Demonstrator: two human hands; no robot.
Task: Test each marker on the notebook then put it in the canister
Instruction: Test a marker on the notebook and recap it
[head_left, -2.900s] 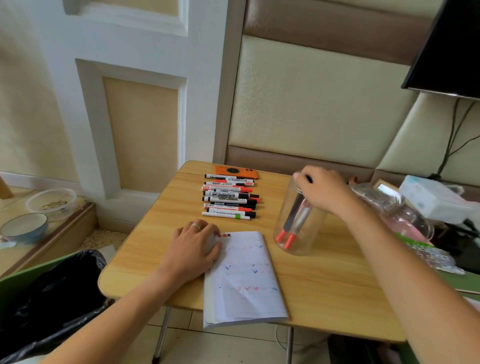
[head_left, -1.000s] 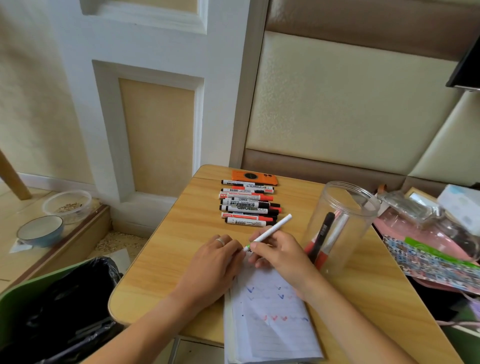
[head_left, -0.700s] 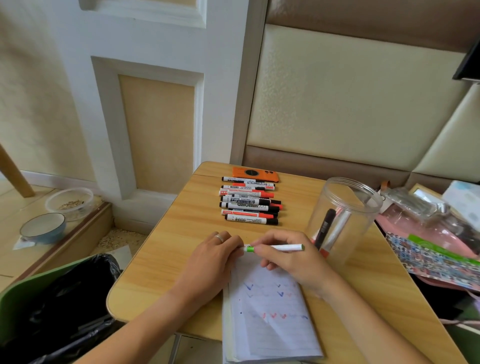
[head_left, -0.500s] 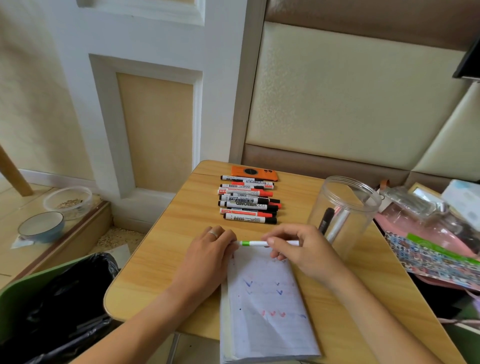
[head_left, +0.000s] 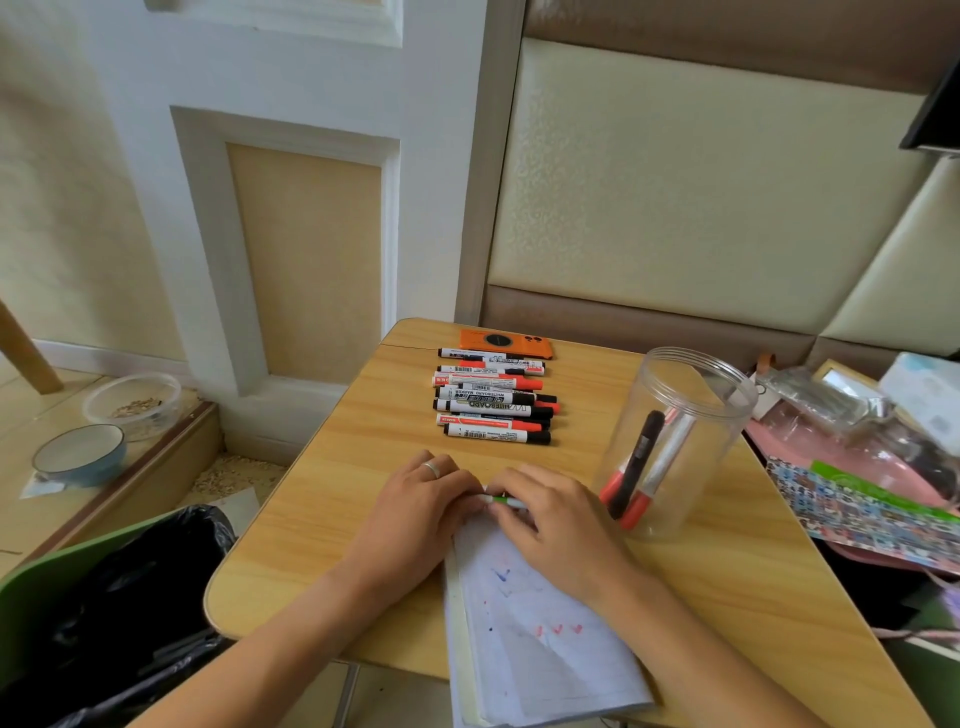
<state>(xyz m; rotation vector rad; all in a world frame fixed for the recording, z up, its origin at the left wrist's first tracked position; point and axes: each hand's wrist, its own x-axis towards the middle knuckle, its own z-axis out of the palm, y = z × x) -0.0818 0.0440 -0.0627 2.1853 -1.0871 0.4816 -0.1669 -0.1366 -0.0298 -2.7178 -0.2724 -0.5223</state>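
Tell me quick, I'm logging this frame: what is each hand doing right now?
Left hand: fingers pinch one end of the green marker above the notebook.
Right hand: fingers curled round the same marker.

both hands meet fingertip to fingertip, left hand (head_left: 415, 512) and right hand (head_left: 558, 525) curled.

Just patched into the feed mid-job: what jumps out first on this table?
Both hands meet at the near middle, the left hand and right hand holding a green-and-white marker over the top edge of the notebook. Behind them lies a neat row of markers with an orange phone at the far edge. To the right stands a clear canister already holding markers.
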